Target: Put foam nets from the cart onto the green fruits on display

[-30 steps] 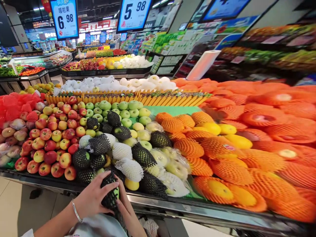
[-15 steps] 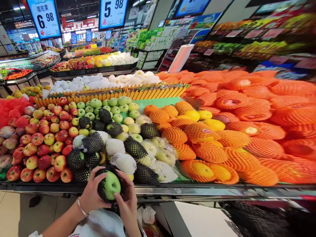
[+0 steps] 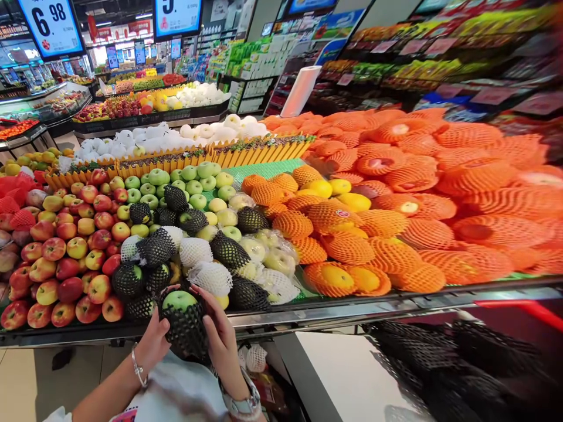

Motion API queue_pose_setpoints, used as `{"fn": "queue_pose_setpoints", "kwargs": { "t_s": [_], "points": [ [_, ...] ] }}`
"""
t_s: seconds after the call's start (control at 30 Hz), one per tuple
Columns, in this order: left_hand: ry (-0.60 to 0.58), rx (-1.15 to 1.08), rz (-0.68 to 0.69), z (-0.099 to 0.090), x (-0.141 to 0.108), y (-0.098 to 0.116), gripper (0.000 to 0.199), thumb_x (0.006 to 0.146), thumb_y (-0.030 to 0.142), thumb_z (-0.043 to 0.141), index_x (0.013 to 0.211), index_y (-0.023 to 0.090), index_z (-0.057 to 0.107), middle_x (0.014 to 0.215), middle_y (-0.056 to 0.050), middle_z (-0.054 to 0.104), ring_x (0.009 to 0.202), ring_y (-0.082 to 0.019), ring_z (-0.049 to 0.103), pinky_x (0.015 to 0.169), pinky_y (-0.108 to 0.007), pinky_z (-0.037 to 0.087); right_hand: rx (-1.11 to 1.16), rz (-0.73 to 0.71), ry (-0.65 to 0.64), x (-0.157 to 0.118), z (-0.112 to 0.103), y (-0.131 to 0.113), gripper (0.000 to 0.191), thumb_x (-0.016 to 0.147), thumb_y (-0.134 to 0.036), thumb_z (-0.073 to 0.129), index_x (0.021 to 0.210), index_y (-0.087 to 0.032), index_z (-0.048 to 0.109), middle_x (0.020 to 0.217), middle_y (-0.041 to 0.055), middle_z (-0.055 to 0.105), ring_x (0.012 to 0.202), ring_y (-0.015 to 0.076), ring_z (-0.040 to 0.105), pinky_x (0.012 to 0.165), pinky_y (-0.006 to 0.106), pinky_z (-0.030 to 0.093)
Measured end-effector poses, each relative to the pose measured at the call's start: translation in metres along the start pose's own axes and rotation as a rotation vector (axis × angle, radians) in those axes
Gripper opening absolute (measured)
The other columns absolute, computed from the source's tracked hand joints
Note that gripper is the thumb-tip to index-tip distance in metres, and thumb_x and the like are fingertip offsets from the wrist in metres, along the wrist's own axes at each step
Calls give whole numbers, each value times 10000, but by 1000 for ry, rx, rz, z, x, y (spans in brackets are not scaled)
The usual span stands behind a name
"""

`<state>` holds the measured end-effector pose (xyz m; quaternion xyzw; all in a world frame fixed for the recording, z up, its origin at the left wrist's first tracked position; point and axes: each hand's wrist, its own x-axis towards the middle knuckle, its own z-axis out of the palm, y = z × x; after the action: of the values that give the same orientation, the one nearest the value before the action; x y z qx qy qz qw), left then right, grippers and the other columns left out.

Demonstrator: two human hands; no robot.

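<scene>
Between my two hands is a green apple [image 3: 179,300] wrapped in a black foam net [image 3: 189,331], its bare top showing through the net's opening. My left hand [image 3: 153,339] grips its left side, thumb on the net and the other fingers hidden behind. On the right side, my right hand [image 3: 219,325] curls round the net with the thumb in front. The apple is held over the front edge of the fruit stand. Just beyond it lie black-netted apples [image 3: 128,280] and white-netted fruit [image 3: 211,278].
Red apples [image 3: 70,290] are heaped on the left, green apples [image 3: 189,173] behind. Orange-netted fruit [image 3: 347,249] fills the right. A metal rail [image 3: 308,313] edges the stand. Below it are a white box [image 3: 338,369] and a pile of black nets [image 3: 422,363].
The apple has been turned, and the black net now covers its front, where bare green skin showed before. My hands have shifted slightly left, and the camera view has turned to the right.
</scene>
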<state>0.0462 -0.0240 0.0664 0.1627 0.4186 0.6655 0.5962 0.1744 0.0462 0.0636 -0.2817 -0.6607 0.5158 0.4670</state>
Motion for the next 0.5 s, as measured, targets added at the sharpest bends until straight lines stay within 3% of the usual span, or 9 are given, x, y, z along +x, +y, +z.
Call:
{"fn": "queue_pose_setpoints", "kwargs": {
  "t_s": [0.13, 0.27, 0.37, 0.43, 0.5],
  "points": [
    [-63, 60, -13, 1, 1, -4, 1037, 524, 725, 781, 1388, 245, 469, 1372, -146, 563, 1317, -355, 465, 1142, -495, 323, 14, 23, -17, 5, -2, -7, 387, 993, -423, 408, 1269, -274, 635, 1337, 67, 638, 1256, 243, 581, 1081, 448, 470],
    [-61, 294, 154, 5, 2, 11, 904, 540, 646, 816, 1280, 209, 537, 1279, -132, 603, 1227, -351, 532, 1098, -481, 377, 16, 24, -41, 3, -1, -4, 406, 1003, -419, 385, 1321, -285, 600, 1383, 52, 606, 1299, 228, 550, 1119, 442, 434],
    [55, 641, 393, 8, 8, 48, 740, 586, 507, 827, 1208, 225, 543, 1234, -98, 605, 1170, -330, 566, 1066, -458, 408, 28, 48, -60, -2, -1, 2, 433, 993, -394, 437, 1415, -312, 493, 1480, 40, 507, 1356, 220, 490, 1152, 442, 388],
    [138, 947, 545, 10, 20, 85, 694, 642, 412, 798, 1242, 232, 499, 1265, -91, 581, 1199, -315, 550, 1078, -457, 392, 54, 65, -47, -5, -5, 7, 457, 989, -383, 453, 1442, -320, 450, 1510, 46, 468, 1350, 220, 498, 1151, 445, 387],
    [216, 1293, 691, 13, 41, 127, 717, 669, 379, 780, 1290, 226, 456, 1311, -99, 549, 1226, -311, 528, 1084, -464, 381, 77, 89, 4, -10, -11, 15, 423, 987, -379, 458, 1402, -311, 501, 1463, 61, 526, 1295, 220, 553, 1121, 440, 423]
  ]
}}
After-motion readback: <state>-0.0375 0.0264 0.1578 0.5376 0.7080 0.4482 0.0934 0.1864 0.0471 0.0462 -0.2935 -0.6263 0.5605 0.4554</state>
